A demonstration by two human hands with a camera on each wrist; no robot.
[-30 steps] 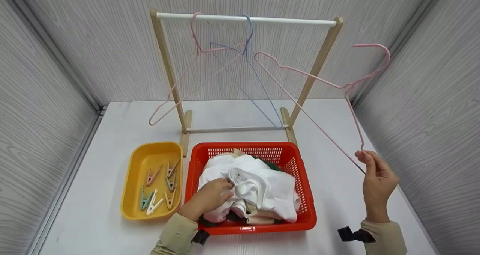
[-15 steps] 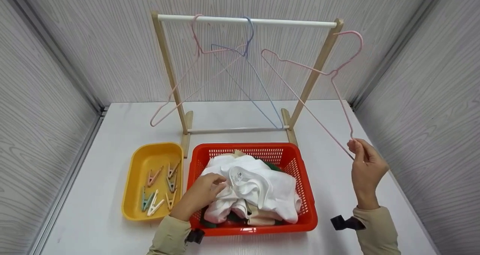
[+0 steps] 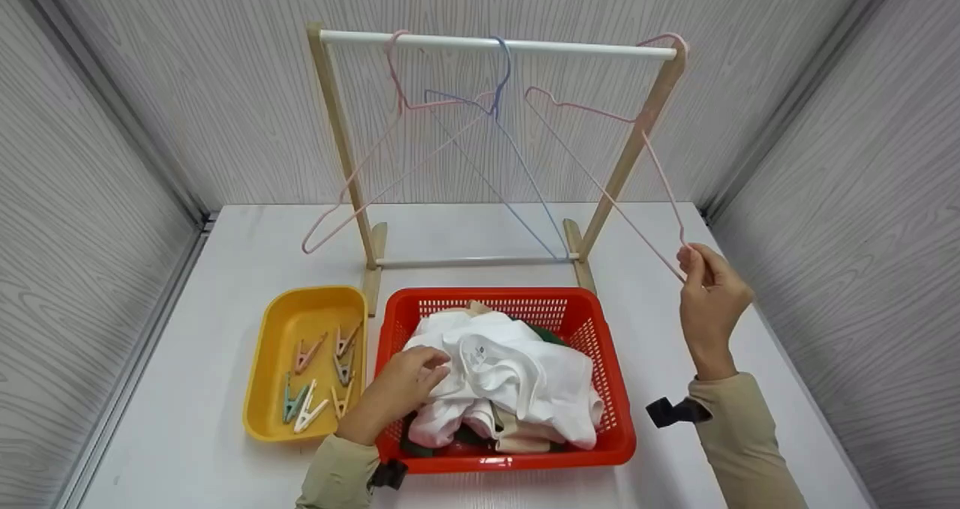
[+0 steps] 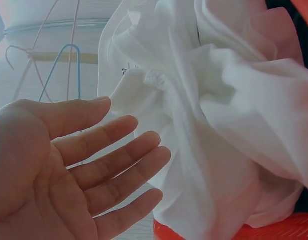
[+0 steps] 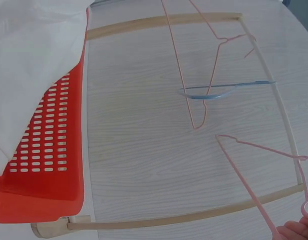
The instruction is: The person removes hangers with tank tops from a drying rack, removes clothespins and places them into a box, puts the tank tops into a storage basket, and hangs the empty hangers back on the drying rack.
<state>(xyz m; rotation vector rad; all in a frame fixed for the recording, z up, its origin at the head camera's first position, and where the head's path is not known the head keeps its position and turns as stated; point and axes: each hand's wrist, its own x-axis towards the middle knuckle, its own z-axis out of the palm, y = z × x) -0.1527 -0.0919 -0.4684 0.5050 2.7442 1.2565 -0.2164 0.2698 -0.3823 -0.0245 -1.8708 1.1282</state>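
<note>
My right hand point(image 3: 712, 306) pinches the lower right corner of a pink clothes hanger point(image 3: 594, 109), also seen in the right wrist view. That hanger is raised, with its hook overlapping the right end of the rack's white rail point(image 3: 577, 47) in the head view; whether they touch I cannot tell. My left hand point(image 3: 401, 389) hovers by the left side of a white garment point(image 3: 555, 374), which lies heaped in a red basket point(image 3: 495, 294). In the left wrist view its fingers point(image 4: 118, 150) are spread and hold nothing.
A pink hanger point(image 3: 395, 78) and a blue hanger point(image 3: 506, 74) hang on the rail. The rack's wooden legs point(image 3: 660, 97) stand behind the basket. A yellow tray point(image 3: 255, 374) with several clothes pegs point(image 3: 306, 355) lies left. Walls enclose the table.
My right hand has moved forward and left, bringing the pink hanger's hook to the rail's right end. My left hand has drawn back slightly from the garment and loosened its fingers.
</note>
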